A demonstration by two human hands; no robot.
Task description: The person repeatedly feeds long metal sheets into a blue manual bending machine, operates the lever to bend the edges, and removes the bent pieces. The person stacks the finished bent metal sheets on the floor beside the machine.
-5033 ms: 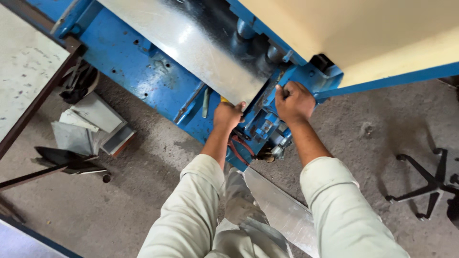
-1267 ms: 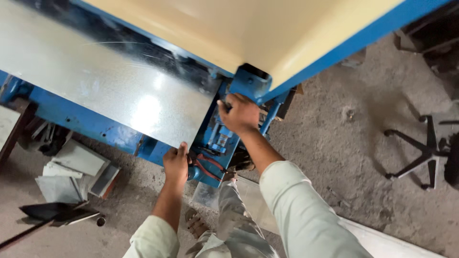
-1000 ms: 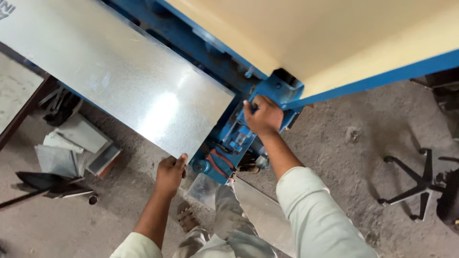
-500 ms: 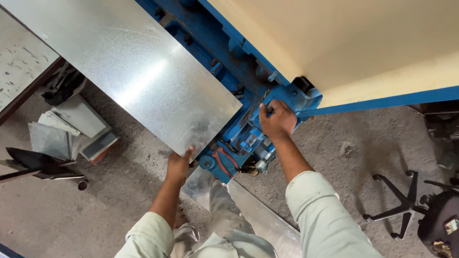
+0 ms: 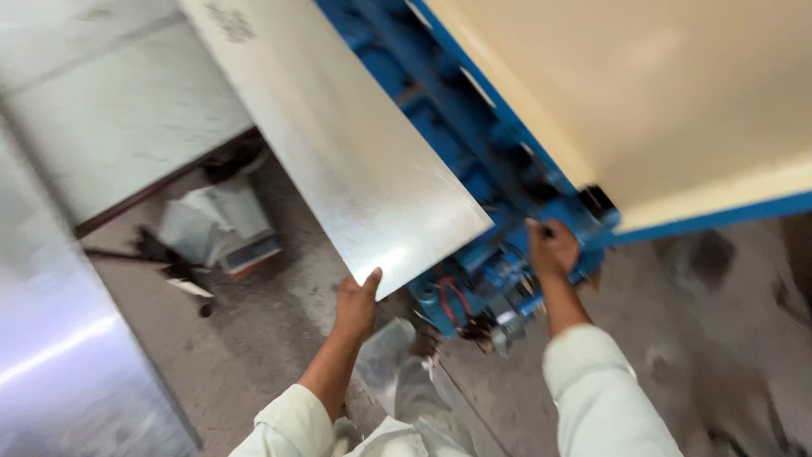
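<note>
My left hand (image 5: 357, 302) grips the near corner of a large shiny metal sheet (image 5: 338, 144) that slants out from a blue machine (image 5: 474, 152). The sheet's near end hangs over the floor. My right hand (image 5: 553, 247) is closed on a dark handle at the machine's blue end block, just below its cream-coloured top (image 5: 660, 93). Red wires and small fittings (image 5: 474, 305) sit on the machine's end between my two hands. Both arms wear pale sleeves.
Grey concrete floor (image 5: 271, 338) lies below. Bent sheet-metal offcuts (image 5: 220, 224) and dark scraps lie at the left. A big shiny panel (image 5: 68, 364) fills the lower left, and a pale tabletop (image 5: 110, 118) the upper left. A metal strip (image 5: 406, 381) lies near my legs.
The sheet has come farther out of the machine toward me and to the left. My left hand moved from the machine's end to the sheet's corner. My right hand stays on the handle.
</note>
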